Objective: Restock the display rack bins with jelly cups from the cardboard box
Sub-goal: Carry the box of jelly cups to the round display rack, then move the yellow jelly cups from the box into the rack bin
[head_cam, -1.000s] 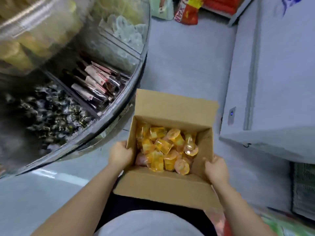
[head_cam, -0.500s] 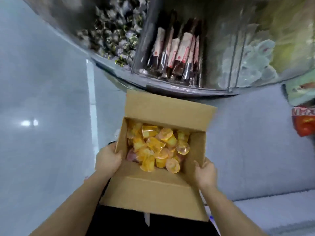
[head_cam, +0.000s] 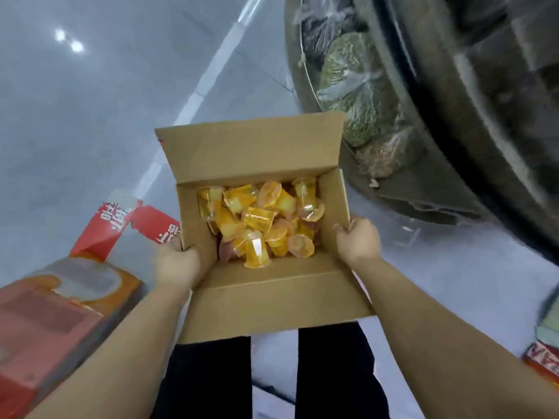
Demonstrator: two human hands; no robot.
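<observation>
left hand (head_cam: 177, 264): fingers curled over cardboard box (head_cam: 272, 300) wall | right hand (head_cam: 357, 240): fingers gripping opposite wall

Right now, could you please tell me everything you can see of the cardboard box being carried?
The cardboard box is plain brown corrugated card, open at the top, with its far flap standing up and its near flap folded out toward the person. It is held in the air above the grey floor, roughly level. The left hand grips its left wall and the right hand grips its right wall. Inside lies a loose heap of yellow and orange jelly cups, covering the bottom.
</observation>
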